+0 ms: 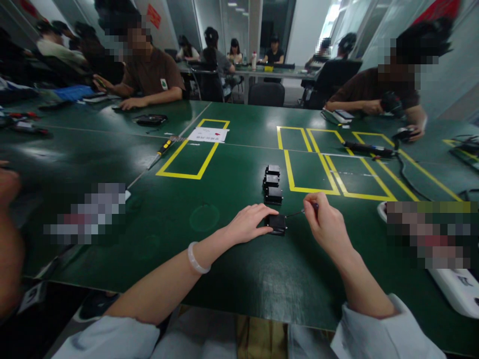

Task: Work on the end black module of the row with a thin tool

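A small black box-shaped part (277,224) lies on the green table, with tiny metal points on its right side. My left hand (251,222) grips its left end between thumb and fingers. In my right hand (325,219) is a screwdriver (296,214), its thin shaft pointing left so the tip meets the part's right side. Most of the handle is hidden in my fingers. Just beyond stand several similar black parts (273,193) in a row, close together.
Yellow tape rectangles (179,175) mark the table (232,269). Farther left lies a yellow-and-black screwdriver (161,151) near a paper label (208,134). A white power strip (454,294) lies at right, a black tool (368,148) beyond it. Other people sit around.
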Motion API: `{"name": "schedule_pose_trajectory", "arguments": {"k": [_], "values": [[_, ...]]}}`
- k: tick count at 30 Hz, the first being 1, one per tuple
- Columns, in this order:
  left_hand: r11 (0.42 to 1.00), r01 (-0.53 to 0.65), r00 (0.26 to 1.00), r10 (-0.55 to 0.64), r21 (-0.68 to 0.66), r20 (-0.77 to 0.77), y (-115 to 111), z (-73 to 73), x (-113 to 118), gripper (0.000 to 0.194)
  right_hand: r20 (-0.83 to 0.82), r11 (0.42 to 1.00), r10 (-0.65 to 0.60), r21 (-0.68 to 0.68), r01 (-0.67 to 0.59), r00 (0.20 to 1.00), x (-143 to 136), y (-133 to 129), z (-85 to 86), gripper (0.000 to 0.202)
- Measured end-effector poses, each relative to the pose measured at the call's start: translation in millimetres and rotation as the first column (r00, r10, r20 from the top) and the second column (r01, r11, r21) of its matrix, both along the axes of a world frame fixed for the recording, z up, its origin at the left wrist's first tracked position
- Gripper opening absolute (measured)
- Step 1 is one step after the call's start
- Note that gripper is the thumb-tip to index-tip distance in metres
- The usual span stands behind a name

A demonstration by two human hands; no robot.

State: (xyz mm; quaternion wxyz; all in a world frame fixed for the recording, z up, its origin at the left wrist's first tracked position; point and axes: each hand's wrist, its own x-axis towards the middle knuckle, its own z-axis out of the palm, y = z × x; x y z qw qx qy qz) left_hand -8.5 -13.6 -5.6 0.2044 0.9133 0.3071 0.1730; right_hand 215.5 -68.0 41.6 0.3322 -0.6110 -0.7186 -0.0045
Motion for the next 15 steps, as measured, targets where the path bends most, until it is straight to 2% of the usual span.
{"name": "schedule_pose_trajectory", "arguments": {"k": [5,11,15], "values": [[1.0,0.002,1.0,-0.002,0.001,0.004,-0.3,0.5,0.4,0.044,0.015,1.0,0.004,-0.01,-0.004,1.0,-1.0,-1.1,1.8,0.017],[1.0,0.002,1.0,-0.002,0.003,0.005,-0.5,-0.2,-0.2,0.043,0.008,1.0,0.012,-0.006,-0.012,1.0,-1.3,-2.1,2.5,0.024],[1.0,0.001,1.0,-0.001,0.001,0.0,-1.0,1.1,-0.5,0.044,-0.017,1.0,0.018,-0.003,-0.018,1.0,-1.3,-1.5,1.7,0.02]]}}
